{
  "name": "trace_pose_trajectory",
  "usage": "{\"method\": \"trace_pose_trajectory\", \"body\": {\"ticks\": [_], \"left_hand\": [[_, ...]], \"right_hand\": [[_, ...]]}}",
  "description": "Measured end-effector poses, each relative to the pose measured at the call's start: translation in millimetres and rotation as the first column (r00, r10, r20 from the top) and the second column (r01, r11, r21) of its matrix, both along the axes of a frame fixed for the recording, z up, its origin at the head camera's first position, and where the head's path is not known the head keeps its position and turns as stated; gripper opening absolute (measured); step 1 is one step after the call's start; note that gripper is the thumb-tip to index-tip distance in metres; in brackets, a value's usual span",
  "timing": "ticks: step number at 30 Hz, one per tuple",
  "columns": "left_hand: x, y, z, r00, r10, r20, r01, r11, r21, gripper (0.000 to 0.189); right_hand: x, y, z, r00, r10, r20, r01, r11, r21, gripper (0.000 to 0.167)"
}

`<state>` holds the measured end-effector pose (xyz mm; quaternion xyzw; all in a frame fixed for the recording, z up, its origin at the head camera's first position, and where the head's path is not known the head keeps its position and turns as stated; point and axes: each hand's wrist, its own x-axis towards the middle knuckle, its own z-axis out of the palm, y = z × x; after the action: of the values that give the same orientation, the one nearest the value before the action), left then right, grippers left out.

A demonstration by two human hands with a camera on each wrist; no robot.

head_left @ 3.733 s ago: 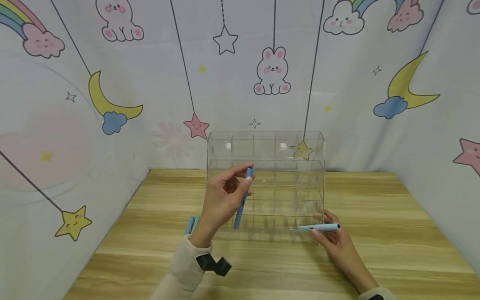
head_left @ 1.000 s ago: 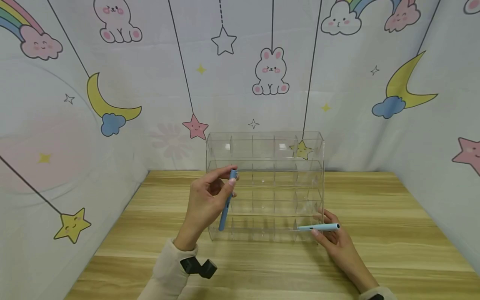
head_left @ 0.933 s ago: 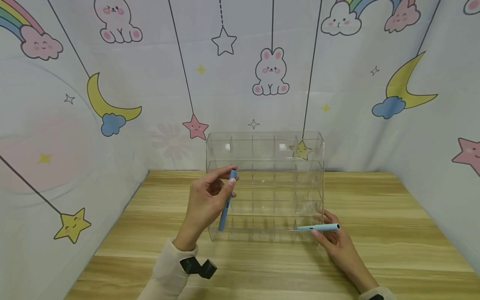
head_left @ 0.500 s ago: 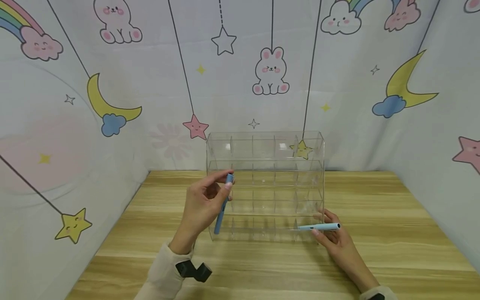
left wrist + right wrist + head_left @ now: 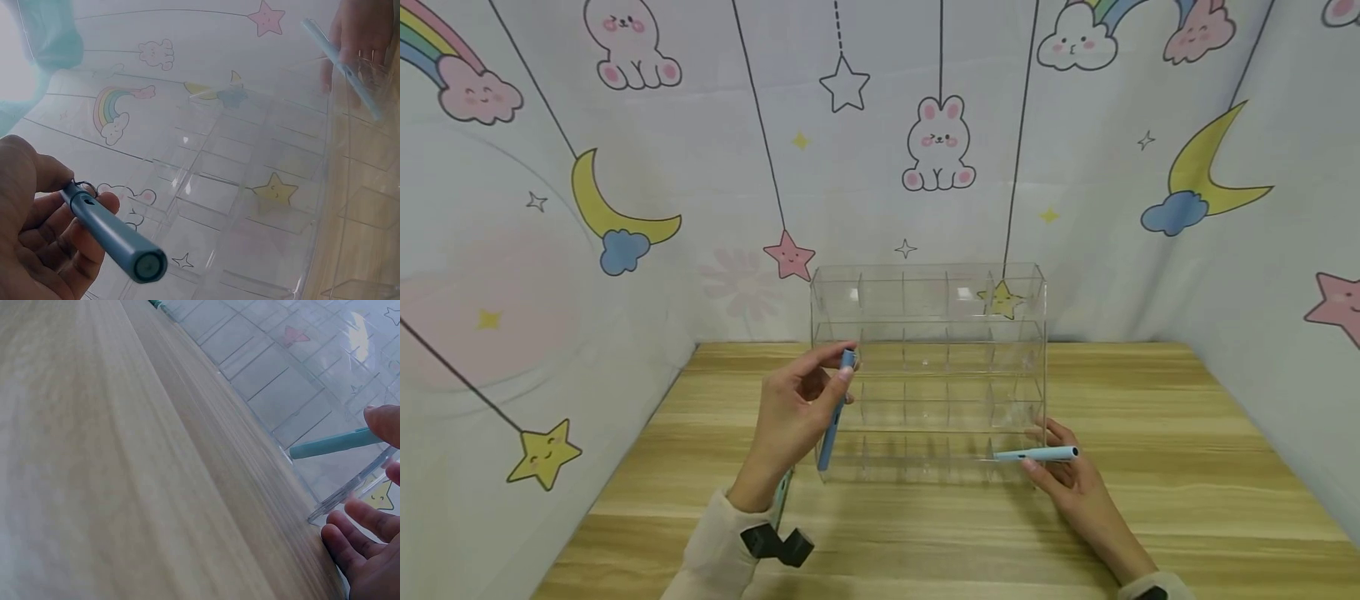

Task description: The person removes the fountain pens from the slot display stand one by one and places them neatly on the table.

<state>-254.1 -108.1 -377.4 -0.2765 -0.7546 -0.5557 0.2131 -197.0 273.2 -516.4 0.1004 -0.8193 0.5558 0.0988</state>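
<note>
In the head view my left hand (image 5: pixel 790 417) pinches a blue capped pen (image 5: pixel 830 442) between thumb and fingers. The pen slants, upper end leaning right, in front of the left side of a clear acrylic rack (image 5: pixel 927 332). The left wrist view shows this pen (image 5: pixel 115 231) end-on, clip near the fingertips. My right hand (image 5: pixel 1078 487) is at the rack's lower right corner, holding a light blue pen (image 5: pixel 1048 454) nearly level. In the right wrist view the thumb lies on that pen (image 5: pixel 331 444), whose tip reaches the rack's bottom row; other fingers are beside the rack's side.
The rack has several rows of small compartments and stands on a wood-grain table (image 5: pixel 940 542). A thin greenish thing (image 5: pixel 783 496) lies mostly hidden behind my left wrist. A printed curtain (image 5: pixel 865 183) closes off the back and both sides.
My left hand has moved left and slightly down with the blue pen, away from the rack's middle. The right hand and its light blue pen have stayed in place.
</note>
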Motion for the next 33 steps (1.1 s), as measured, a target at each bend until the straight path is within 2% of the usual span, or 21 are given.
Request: {"method": "trace_pose_trajectory", "body": {"ticks": [5,11,18,33], "left_hand": [[0.2,-1.7,-0.2,1.0,0.005,0.002,-0.005,1.0,0.0,0.031],[-0.3,-5.3,-2.6,1.0,-0.013,-0.025,0.013,1.0,0.001,0.031],[1.5,-14.6,-5.8,1.0,0.022,-0.008,-0.022,1.0,-0.014,0.032],[2.3,-33.2,-13.1,0.998,0.06,0.017,-0.06,0.998,-0.024,0.031]], "right_hand": [[-0.3,-0.1,-0.2,1.0,-0.001,-0.003,0.001,1.0,0.003,0.062],[-0.1,-0.3,-0.2,1.0,0.0,0.0,0.0,1.0,0.004,0.062],[-0.3,0.4,-0.8,1.0,0.004,-0.008,-0.004,1.0,-0.008,0.063],[0.2,-0.1,-0.7,1.0,0.004,0.004,-0.004,1.0,-0.006,0.063]]}}
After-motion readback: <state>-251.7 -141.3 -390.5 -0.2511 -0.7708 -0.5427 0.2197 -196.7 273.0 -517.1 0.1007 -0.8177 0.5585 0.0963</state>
